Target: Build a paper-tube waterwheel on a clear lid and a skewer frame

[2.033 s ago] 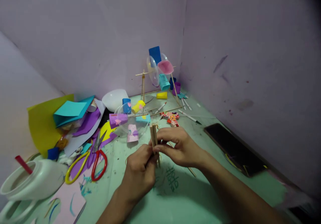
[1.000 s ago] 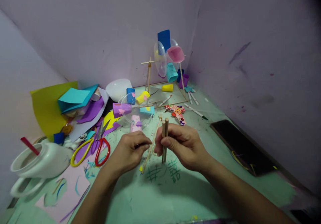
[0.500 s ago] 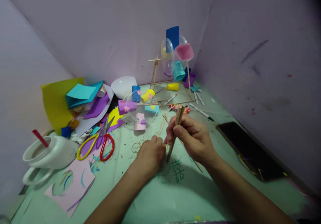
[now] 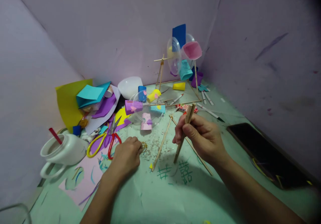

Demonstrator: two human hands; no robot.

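My right hand is closed around a pair of wooden sticks, held tilted with their lower ends near the green table. My left hand rests knuckles-up on the table with fingers curled, pinching at a small rubber-band loop. A thin skewer lies between my hands, and a second one passes under the right hand. Green pen marks are scribbled on the table below the sticks.
Yellow and red scissors lie left of my left hand, among coloured paper. A white jug stands at far left. A clear wheel with paper cups, a stick-mounted wheel, markers, a dark tablet.
The left hand let go of the sticks and moved down-left to the table by the rubber band. The right hand kept the sticks, tilted them and shifted right. The view swung leftwards.
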